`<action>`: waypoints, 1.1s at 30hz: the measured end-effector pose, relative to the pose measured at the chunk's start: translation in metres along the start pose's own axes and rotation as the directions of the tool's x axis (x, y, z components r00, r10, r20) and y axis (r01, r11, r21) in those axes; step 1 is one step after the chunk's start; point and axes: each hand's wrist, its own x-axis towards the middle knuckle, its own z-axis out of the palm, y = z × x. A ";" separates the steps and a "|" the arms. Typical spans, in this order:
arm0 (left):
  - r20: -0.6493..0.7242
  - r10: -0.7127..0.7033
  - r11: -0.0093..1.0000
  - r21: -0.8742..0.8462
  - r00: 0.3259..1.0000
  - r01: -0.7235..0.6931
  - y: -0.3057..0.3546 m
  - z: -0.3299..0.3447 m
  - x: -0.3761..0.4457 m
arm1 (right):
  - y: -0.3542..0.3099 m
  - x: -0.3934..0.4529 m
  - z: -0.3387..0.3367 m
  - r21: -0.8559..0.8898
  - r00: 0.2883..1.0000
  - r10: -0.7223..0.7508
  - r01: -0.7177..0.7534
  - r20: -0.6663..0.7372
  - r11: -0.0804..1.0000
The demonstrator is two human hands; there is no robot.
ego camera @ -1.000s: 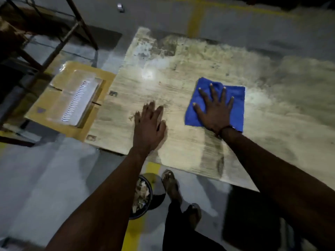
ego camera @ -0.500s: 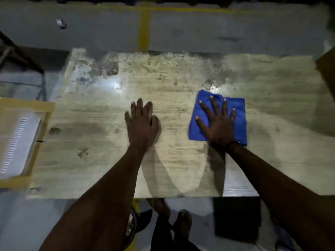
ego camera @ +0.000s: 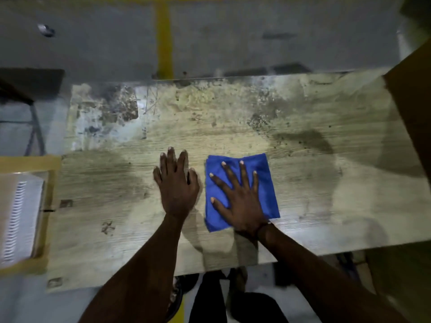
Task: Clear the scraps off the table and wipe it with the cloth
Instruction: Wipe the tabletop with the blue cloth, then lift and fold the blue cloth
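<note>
Cloth (ego camera: pixel 268 183): blue, folded to a rough square, lying flat on the table (ego camera: pixel 233 127) near its front edge, slightly askew. Table: pale wood-grain top, worn and stained, with dark blotches toward the far left corner
</note>
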 end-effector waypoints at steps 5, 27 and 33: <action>0.009 0.028 1.000 -0.013 1.000 -0.028 -0.002 -0.001 0.004 | 0.011 0.012 -0.019 0.136 0.998 -0.014 0.004 0.067 0.991; 0.515 0.249 0.912 -0.410 0.821 -0.020 0.074 -0.057 0.035 | 0.107 0.052 -0.121 0.464 0.974 -0.168 0.081 0.150 0.882; 0.441 0.323 0.883 -0.459 0.837 -0.099 0.093 -0.119 0.040 | 0.109 0.068 -0.195 0.493 0.964 -0.247 0.168 0.099 0.853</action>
